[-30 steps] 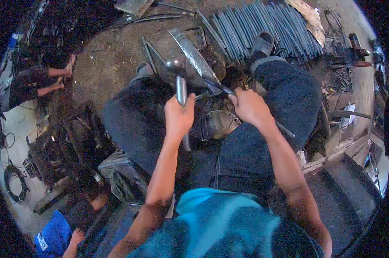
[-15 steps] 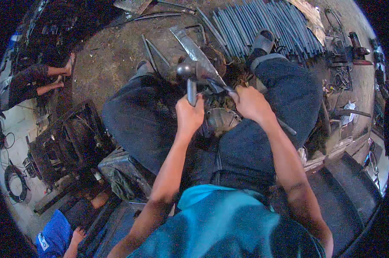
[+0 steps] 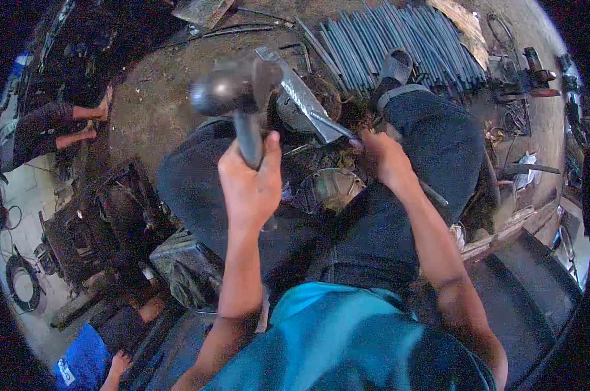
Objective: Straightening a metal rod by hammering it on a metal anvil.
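- Across the brown dirt floor lie dull grey metal rods.
- Between dark-trousered knees slants a flat silvery metal strip.
- Left hand: fingers wrapped around a round-headed grey steel hammer.
- Right hand: fingers closed around dark metal tongs meeting the strip.

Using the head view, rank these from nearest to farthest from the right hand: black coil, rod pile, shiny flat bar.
1. Shiny flat bar: ahead-left of the right hand.
2. Rod pile: farther ahead.
3. Black coil: far left.
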### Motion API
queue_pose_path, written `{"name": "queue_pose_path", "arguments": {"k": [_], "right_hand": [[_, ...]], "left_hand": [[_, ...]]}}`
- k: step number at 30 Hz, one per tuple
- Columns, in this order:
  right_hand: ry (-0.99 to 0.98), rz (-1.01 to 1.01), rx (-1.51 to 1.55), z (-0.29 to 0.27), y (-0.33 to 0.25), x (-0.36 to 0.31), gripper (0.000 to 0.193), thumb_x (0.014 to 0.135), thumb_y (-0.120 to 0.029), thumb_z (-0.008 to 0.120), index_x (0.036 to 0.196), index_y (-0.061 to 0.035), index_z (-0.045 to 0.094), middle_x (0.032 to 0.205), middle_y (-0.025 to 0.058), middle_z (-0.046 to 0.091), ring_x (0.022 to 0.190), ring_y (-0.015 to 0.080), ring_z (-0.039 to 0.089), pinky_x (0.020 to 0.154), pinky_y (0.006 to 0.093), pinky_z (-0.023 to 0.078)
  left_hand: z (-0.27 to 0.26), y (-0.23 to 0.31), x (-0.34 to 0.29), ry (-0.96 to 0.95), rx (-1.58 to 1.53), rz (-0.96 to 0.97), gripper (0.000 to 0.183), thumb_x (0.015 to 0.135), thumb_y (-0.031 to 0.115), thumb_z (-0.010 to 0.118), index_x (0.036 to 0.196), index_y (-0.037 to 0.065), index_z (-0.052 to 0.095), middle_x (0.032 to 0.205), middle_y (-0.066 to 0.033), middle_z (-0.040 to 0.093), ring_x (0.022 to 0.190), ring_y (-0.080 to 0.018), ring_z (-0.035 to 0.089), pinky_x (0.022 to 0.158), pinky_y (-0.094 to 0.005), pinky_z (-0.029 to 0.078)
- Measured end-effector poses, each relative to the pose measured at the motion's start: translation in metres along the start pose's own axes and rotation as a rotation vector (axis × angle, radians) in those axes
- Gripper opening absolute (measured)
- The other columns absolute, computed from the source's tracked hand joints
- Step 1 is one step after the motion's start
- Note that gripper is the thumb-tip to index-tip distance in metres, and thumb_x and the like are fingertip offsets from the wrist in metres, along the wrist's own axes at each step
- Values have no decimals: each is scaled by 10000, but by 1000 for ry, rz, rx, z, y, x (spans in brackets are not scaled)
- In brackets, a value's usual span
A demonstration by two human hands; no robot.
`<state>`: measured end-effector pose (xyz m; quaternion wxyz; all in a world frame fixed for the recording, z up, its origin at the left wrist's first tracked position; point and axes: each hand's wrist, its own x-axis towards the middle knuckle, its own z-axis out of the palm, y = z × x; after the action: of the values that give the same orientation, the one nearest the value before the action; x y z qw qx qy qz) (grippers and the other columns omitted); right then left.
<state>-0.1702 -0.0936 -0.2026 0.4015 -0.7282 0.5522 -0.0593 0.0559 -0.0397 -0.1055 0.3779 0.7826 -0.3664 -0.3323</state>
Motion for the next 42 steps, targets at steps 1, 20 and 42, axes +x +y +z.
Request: {"name": "queue_pose_path", "arguments": {"k": [1, 20, 42], "right_hand": [[2, 2, -2, 3, -2, 5, 242, 900, -240, 523, 950, -11, 584, 854, 249, 629, 835, 440, 623, 744, 517, 503], [-58, 48, -240, 8, 11, 15, 309, 926, -356, 508, 886, -52, 548, 774, 217, 612, 764, 448, 605, 659, 524, 487], [23, -45, -249, 19, 20, 13, 219, 819, -200, 608, 958, -37, 565, 845, 264, 624, 793, 448, 627, 685, 524, 503]], "left_hand": [[8, -3, 3, -37, 85, 41, 300, 889, 200, 636, 712, -19, 532, 558, -53, 506, 524, -101, 442, 496, -322, 388], [14, 30, 0, -22, 51, 49, 278, 898, 169, 624, 716, -13, 519, 578, -14, 490, 558, -70, 418, 497, -291, 368], [31, -11, -5, 66, 163, 154, 214, 893, 138, 612, 772, -28, 549, 565, -86, 516, 534, -94, 452, 500, -319, 401]]}}
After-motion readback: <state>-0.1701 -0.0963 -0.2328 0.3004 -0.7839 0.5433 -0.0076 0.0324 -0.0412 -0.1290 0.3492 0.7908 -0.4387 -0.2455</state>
